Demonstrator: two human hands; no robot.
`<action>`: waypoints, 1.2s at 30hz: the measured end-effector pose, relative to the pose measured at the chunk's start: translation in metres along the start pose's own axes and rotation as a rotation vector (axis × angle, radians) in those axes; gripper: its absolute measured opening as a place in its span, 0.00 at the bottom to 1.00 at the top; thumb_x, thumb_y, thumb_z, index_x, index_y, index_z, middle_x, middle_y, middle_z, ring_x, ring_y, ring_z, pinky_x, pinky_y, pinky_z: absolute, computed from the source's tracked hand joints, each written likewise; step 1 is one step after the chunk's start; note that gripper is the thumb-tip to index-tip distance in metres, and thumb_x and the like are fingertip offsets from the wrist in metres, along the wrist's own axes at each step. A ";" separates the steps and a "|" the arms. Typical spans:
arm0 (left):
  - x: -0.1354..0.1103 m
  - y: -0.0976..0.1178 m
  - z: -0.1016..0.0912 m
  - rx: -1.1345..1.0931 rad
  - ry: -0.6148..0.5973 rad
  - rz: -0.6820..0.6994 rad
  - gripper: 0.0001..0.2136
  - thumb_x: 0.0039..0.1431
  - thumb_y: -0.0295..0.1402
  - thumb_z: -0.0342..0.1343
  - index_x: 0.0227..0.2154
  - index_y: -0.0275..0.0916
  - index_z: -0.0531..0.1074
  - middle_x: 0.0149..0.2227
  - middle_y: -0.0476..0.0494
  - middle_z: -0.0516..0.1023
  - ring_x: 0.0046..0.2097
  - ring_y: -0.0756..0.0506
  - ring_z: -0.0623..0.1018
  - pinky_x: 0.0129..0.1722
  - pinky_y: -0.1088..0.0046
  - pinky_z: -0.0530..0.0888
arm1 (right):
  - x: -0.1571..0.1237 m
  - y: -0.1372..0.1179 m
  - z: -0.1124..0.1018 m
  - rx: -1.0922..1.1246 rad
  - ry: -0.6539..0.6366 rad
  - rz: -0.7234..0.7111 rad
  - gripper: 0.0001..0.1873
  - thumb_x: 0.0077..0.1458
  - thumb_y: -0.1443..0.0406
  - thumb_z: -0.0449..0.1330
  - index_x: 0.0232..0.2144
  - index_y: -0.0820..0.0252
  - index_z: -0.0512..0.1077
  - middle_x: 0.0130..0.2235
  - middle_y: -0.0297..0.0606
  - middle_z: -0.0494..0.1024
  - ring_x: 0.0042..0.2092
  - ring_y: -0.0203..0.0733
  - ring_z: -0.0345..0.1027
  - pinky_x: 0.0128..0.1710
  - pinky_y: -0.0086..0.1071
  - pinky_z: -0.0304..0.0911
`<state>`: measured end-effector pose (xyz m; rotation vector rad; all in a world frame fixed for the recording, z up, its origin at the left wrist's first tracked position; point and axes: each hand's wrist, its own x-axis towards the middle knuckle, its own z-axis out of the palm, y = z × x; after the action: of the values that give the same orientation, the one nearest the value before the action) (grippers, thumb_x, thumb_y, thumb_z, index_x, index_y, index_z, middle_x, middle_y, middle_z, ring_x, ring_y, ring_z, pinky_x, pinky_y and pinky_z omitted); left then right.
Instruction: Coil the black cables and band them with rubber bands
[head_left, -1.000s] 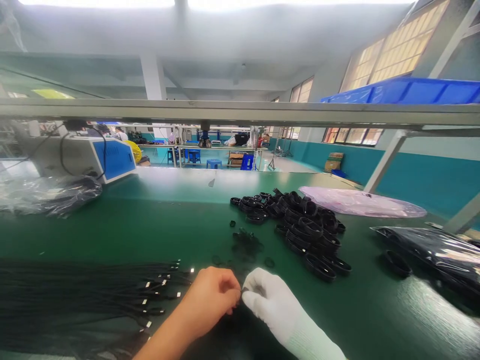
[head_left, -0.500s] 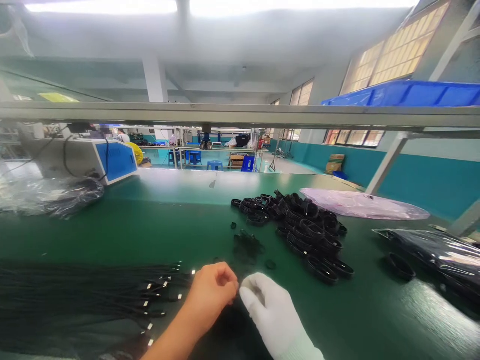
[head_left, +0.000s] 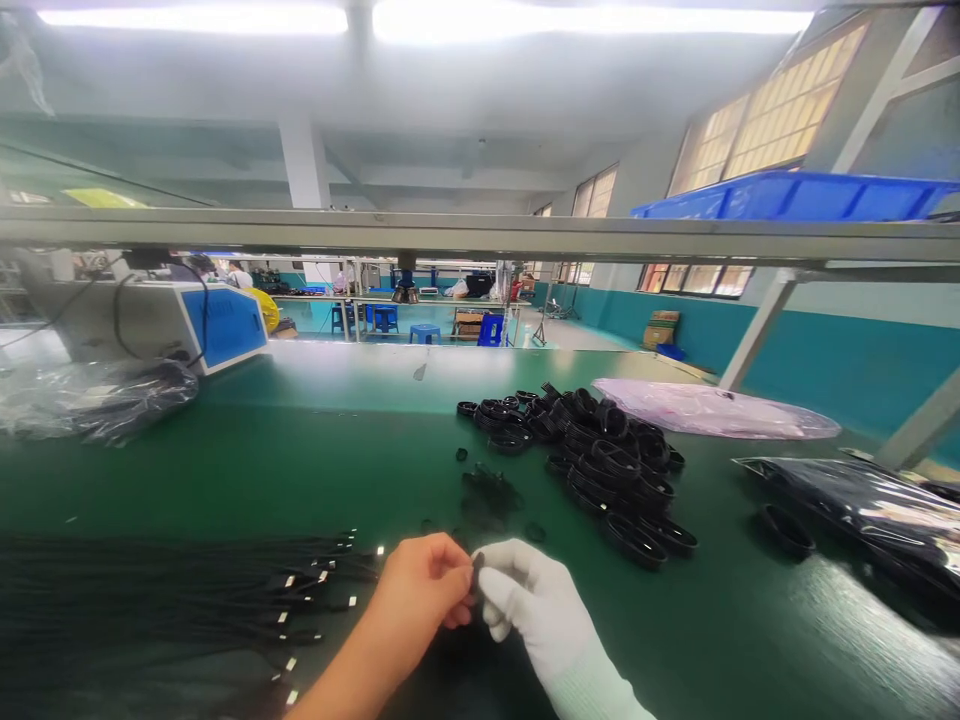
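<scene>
Your bare left hand (head_left: 426, 585) and your white-gloved right hand (head_left: 529, 600) meet fingertip to fingertip low over the green counter (head_left: 300, 450). Both are curled in and pinching one small black piece (head_left: 477, 568) between them. It is held just above the counter's near edge, too small to make out in detail.

Just left of your left hand lies a flat bundle of black cables (head_left: 187, 600), their metal plug ends pointing toward your hands. Just beyond your fingers sits a little pile of black bits (head_left: 491, 492), with a few loose ones scattered near it. Farther back and to the right is a heap of black rings (head_left: 611, 455), and one single ring (head_left: 787, 530) lies well apart from it. A pink plastic bag (head_left: 712, 408) lies behind the heap and a dark plastic bag (head_left: 870, 505) at the right edge. At the far left stand a blue and white machine (head_left: 187, 320) and a clear bag (head_left: 90, 398). A blue bin (head_left: 795, 195) rests on the shelf overhead.
</scene>
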<state>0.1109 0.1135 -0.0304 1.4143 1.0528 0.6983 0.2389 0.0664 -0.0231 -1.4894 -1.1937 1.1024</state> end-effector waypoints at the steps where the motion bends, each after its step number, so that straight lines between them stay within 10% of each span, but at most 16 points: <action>1: 0.001 -0.001 0.001 0.037 0.021 0.004 0.09 0.44 0.39 0.51 0.23 0.38 0.65 0.20 0.48 0.73 0.21 0.48 0.73 0.23 0.74 0.68 | -0.001 -0.002 0.001 -0.056 0.020 0.006 0.14 0.47 0.58 0.52 0.32 0.63 0.67 0.19 0.30 0.65 0.21 0.34 0.59 0.23 0.29 0.59; 11: 0.001 0.018 -0.050 0.697 0.222 0.045 0.06 0.49 0.31 0.51 0.19 0.41 0.68 0.23 0.47 0.71 0.29 0.43 0.71 0.29 0.70 0.61 | 0.000 -0.023 -0.047 -0.583 0.037 0.013 0.07 0.48 0.68 0.50 0.25 0.58 0.68 0.24 0.33 0.69 0.27 0.37 0.61 0.27 0.30 0.55; 17: -0.026 0.033 -0.024 0.998 0.060 0.138 0.08 0.53 0.28 0.49 0.24 0.43 0.71 0.30 0.49 0.72 0.31 0.45 0.71 0.29 0.72 0.59 | -0.005 -0.023 -0.061 -0.802 -0.131 0.009 0.08 0.45 0.73 0.55 0.26 0.60 0.74 0.34 0.40 0.76 0.38 0.44 0.66 0.40 0.34 0.57; 26: -0.045 0.029 0.028 1.054 -0.600 0.262 0.13 0.44 0.24 0.53 0.34 0.45 0.73 0.41 0.45 0.74 0.40 0.39 0.74 0.35 0.68 0.65 | -0.007 -0.027 -0.059 -0.755 -0.057 -0.034 0.09 0.52 0.68 0.52 0.22 0.59 0.66 0.27 0.36 0.70 0.31 0.39 0.59 0.34 0.33 0.53; 36: -0.019 0.017 -0.014 0.273 -0.315 0.060 0.04 0.49 0.27 0.47 0.27 0.40 0.65 0.24 0.53 0.68 0.28 0.49 0.69 0.28 0.75 0.66 | -0.009 -0.032 -0.054 -0.324 -0.329 0.049 0.15 0.54 0.57 0.51 0.33 0.62 0.70 0.24 0.33 0.70 0.22 0.33 0.62 0.21 0.25 0.58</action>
<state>0.0942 0.1039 -0.0085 1.7325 0.8815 0.3645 0.2845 0.0555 0.0196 -1.6256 -1.6332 1.2671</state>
